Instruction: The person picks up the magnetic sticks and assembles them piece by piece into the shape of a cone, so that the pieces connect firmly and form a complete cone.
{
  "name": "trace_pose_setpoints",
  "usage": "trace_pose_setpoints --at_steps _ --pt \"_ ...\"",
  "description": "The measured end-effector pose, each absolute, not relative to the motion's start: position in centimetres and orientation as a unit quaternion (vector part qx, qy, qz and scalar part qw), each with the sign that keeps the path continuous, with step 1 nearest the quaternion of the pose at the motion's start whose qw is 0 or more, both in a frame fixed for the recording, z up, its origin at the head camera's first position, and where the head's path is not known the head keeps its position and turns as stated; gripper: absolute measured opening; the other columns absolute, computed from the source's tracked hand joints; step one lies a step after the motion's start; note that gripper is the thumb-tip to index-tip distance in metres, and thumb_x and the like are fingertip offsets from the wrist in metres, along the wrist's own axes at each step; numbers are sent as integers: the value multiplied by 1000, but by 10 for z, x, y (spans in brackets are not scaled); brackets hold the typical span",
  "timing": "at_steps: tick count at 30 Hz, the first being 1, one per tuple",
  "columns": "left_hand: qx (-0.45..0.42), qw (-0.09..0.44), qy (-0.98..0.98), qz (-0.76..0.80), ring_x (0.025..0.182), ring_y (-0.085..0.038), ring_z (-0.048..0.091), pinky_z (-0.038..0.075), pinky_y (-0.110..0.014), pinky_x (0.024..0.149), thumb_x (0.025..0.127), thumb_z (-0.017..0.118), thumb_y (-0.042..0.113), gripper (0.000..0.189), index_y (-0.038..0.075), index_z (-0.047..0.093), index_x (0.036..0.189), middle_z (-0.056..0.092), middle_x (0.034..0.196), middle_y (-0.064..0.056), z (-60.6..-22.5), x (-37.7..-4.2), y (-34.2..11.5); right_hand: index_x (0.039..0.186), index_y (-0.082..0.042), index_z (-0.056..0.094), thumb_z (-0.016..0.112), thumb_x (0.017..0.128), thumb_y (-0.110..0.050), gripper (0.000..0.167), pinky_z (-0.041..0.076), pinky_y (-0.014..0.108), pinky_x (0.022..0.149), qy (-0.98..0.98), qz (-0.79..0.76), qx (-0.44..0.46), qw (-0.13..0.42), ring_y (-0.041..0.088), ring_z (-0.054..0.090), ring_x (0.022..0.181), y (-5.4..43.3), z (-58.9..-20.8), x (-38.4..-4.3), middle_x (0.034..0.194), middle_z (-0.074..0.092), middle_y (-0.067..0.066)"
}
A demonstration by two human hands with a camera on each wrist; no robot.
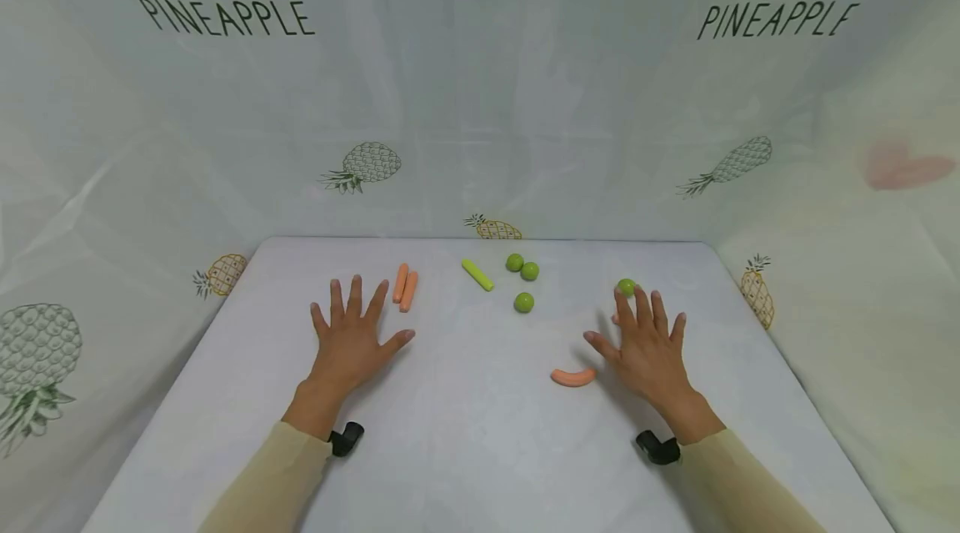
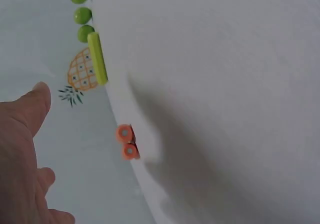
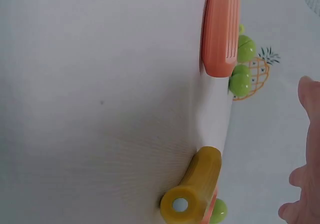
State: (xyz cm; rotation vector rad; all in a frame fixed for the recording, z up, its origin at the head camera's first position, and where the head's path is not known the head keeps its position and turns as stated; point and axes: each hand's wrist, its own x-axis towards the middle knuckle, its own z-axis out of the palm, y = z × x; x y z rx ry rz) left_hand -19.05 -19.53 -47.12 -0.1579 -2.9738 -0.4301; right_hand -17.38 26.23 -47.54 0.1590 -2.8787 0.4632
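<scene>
The left hand [image 1: 349, 352] and right hand [image 1: 649, 354] hold nothing, fingers spread above the white counter [image 1: 465, 424], perhaps to leave undisturbed two orange plastic-looking sticks [image 1: 408, 291] at the left's one o'clock and a curved orange stick [image 1: 572, 380] at the right's eight.

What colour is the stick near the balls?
The stick is lime green, clearest in the left wrist view.

Downward head view, low close wrist views across the same table [image 1: 465, 450]
</scene>
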Motion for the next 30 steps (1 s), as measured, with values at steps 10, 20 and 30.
trace_pose_setpoints --at_steps 10,20,30 --pt "-123 114 -964 -207 154 -52 20 24 -68 122 90 80 55 94 14 39 164 30 166 -24 -466 -202 -150 159 0 37 70 100 -49 83 23 82 112 -964 196 50 174 61 28 148 263 -482 -169 162 31 37" --pt "-142 19 -925 -351 147 -36 37 46 -51 114 91 84 41 81 28 45 161 42 161 -10 -476 -233 -63 158 4 39 74 100 -35 78 29 78 109 -944 266 32 190 59 33 144 256 -484 -158 161 35 33" --pt "-191 -26 -921 -338 140 -38 44 45 -47 115 96 81 30 74 23 46 161 43 163 -9 -489 -260 -3 149 6 50 78 97 -23 66 37 72 107 -928 296 49 219 57 41 135 254 -491 -148 151 46 33"
